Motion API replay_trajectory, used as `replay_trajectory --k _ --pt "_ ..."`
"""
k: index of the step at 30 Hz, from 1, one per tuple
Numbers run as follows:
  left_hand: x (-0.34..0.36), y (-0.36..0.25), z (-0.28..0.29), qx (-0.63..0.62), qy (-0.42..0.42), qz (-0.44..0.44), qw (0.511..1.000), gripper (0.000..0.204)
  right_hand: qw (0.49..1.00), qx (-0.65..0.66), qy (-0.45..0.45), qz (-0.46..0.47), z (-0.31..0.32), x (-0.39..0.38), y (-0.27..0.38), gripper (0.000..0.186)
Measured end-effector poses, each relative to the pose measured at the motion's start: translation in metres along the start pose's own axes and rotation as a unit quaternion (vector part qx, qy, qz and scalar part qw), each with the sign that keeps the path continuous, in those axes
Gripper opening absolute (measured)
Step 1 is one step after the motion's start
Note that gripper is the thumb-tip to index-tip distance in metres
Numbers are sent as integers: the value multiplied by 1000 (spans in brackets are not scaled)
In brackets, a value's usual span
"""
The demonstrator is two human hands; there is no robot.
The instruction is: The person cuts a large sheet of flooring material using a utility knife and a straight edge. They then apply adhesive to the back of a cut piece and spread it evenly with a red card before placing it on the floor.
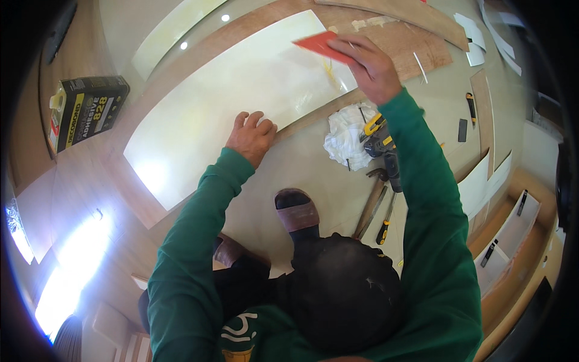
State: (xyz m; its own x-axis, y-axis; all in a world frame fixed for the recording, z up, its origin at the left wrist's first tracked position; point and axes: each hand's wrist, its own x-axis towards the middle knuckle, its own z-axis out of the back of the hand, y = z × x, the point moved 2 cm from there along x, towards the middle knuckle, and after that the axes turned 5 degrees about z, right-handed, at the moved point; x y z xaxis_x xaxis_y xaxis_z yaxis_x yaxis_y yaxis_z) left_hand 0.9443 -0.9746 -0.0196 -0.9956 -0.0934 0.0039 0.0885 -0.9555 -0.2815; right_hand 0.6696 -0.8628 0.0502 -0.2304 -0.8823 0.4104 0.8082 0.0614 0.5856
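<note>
A long glossy cream laminate sheet point(241, 90) lies on a brown wooden board point(416, 42) on the floor. My left hand point(251, 136) presses flat on the sheet's near edge, fingers curled. My right hand point(368, 63) grips a flat red plastic scraper point(319, 45) over the sheet's far right end, where yellowish glue streaks point(330, 72) show. Both my sleeves are green.
A dark adhesive can point(84, 111) stands at the left. A crumpled white rag point(347, 136), a yellow-black power tool point(380, 139), a hammer point(374, 202) and a screwdriver point(386, 223) lie to the right. Laminate strips point(485, 178), offcuts and a utility knife point(470, 107) sit further right. My sandalled foot point(295, 211) is below.
</note>
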Motion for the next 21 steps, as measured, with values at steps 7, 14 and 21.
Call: replay_trajectory --k 7,14,21 --pt "1 -5 3 9 9 -13 1000 30 989 -132 3 61 -51 11 -91 37" --pt "0 -1 7 8 10 -6 1000 28 969 -230 15 93 -28 21 -94 36" --pt "-1 0 3 15 -3 -32 999 26 952 -234 81 179 -45 51 -104 27"
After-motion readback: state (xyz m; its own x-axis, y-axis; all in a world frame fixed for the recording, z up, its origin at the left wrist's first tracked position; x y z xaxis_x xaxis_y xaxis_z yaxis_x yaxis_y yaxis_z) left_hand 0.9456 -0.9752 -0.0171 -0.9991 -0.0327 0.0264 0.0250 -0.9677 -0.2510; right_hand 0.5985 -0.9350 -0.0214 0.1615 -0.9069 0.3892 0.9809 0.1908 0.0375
